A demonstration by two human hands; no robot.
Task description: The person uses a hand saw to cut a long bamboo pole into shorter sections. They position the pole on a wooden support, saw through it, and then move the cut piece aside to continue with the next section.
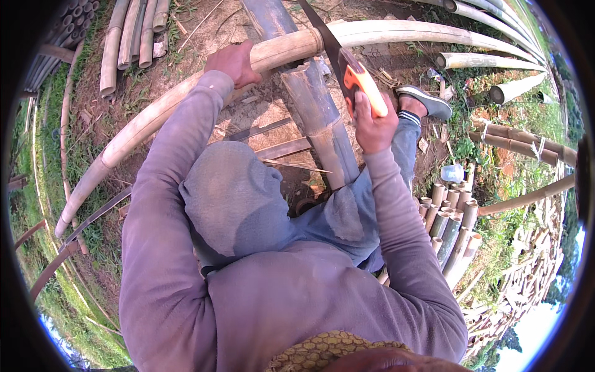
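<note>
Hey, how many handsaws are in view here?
1: the orange-handled handsaw in the right hand, its blade at the bamboo pole the left hand holds.

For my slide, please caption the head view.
Left hand grips a bamboo pole; right hand holds an orange-handled saw, its blade crossing the pole.

1. The left hand (233,65) grips a pale bamboo pole (142,122).
2. The right hand (376,127) holds an orange-handled saw (357,80), its blade (325,34) across the pole.
3. A thicker, darker bamboo length (316,111) runs crosswise beneath the pole.
4. At right, short bamboo pieces (449,234) stand bunched, with a clear plastic cup (452,173) near them.
</note>
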